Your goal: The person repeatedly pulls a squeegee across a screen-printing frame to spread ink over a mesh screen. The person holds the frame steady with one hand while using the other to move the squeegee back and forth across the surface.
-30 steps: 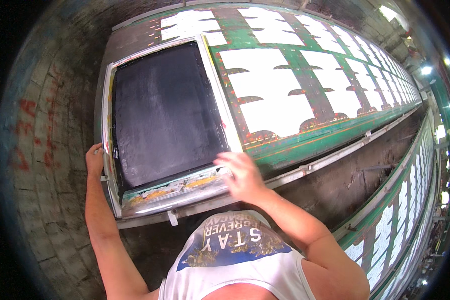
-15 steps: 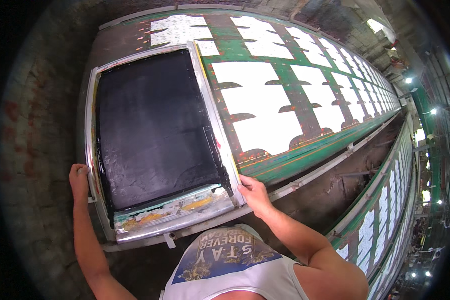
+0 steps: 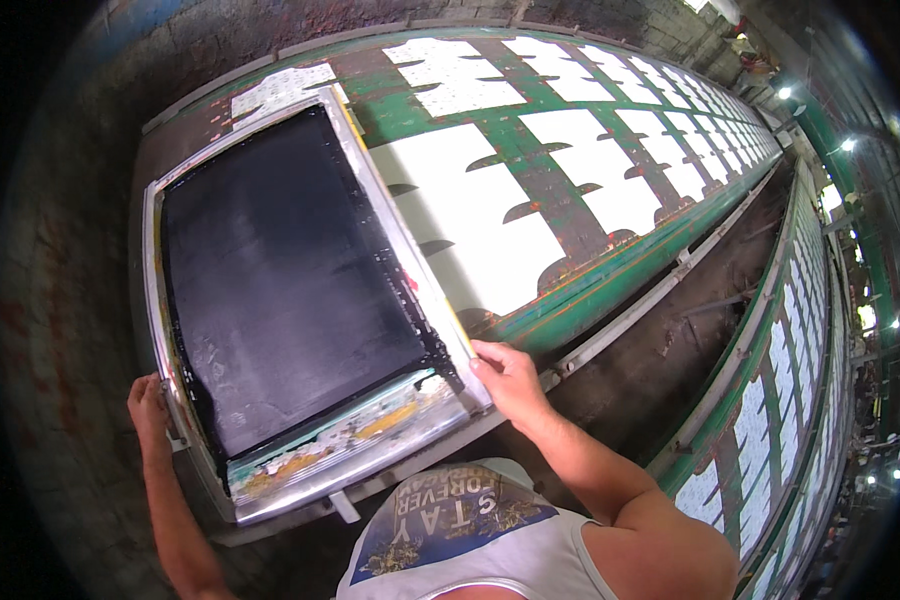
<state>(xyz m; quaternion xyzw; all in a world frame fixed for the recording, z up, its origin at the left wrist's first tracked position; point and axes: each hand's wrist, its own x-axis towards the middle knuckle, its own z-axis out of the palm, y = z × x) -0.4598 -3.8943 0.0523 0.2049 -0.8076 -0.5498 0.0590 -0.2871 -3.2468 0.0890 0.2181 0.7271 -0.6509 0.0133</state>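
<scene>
A large screen-printing frame, with pale metal sides and a dark black mesh, lies tilted slightly in the view at the near end of a long green table. My left hand is closed on the frame's left side, low down. My right hand holds the frame's right side near the lower corner, thumb on top. Rows of white cut fabric pieces lie on the table to the right of the frame and beyond it.
A metal rail runs along the table's near side. A second long table with pale pieces stands across a dark gap at right. A block wall with red marks rises at left. Small lamps shine at far right.
My right hand, blurred at the lower bar earlier, has taken hold of the right side. The view has shifted, so frame, hands and table sit farther left, with the frame lower.
</scene>
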